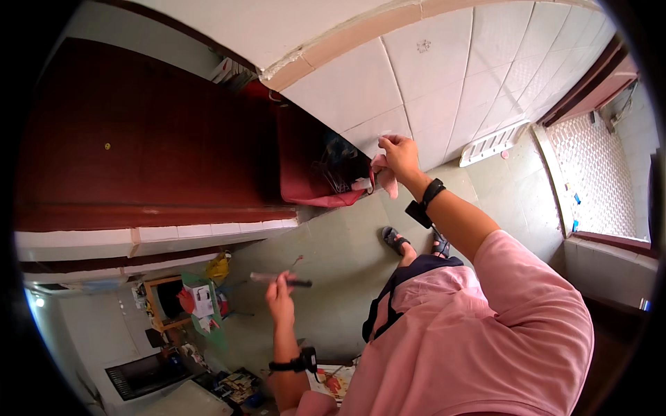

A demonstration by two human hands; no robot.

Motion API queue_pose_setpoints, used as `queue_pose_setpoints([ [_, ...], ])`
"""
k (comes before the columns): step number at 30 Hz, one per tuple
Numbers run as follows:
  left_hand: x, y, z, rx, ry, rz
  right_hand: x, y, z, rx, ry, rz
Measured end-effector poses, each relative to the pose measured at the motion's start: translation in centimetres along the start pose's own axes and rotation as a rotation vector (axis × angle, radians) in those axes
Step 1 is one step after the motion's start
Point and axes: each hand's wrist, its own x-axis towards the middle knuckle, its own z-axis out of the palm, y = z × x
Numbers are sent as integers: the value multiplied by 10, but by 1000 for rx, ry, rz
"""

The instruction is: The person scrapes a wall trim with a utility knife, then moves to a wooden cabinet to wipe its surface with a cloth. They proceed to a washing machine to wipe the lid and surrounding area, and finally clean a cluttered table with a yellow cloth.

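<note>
My left hand [281, 296], at the lower left, is closed around a slim tool [299, 283] with a black handle; its pale, see-through far part is blurred, so its kind is unclear. A thin stem with a small reddish tip [298, 259] sticks up beside these fingers. Raised near the white wall tiles, my right hand [400, 153] pinches something small and pale at the fingertips, too small to name. From its curled fingers hangs a piece of pink cloth [387, 182]. Both wrists wear black bands with small boxes.
A red fabric bag [322, 200] with wires and wrapped things lies beside the tiled wall [432, 104]. Left of it spreads a dark red wooden panel [156, 145]. A white slotted rack [494, 143] leans by the wall. Cluttered furniture and a green-topped stand [213, 333] are at lower left.
</note>
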Motion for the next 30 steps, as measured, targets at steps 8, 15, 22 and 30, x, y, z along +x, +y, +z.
queue_pose_setpoints([
  [8,-72,-95,-112,-131,258,-100,-11,-15,22,186,141,48],
  [15,-78,-129,-145,-118,295,-167,-14,-13,34,198,234,56],
  [22,-34,-160,-198,-94,256,-190,-17,-19,46,186,360,34],
  [30,22,-168,-222,-133,181,-197,-9,-7,62,211,471,8],
])
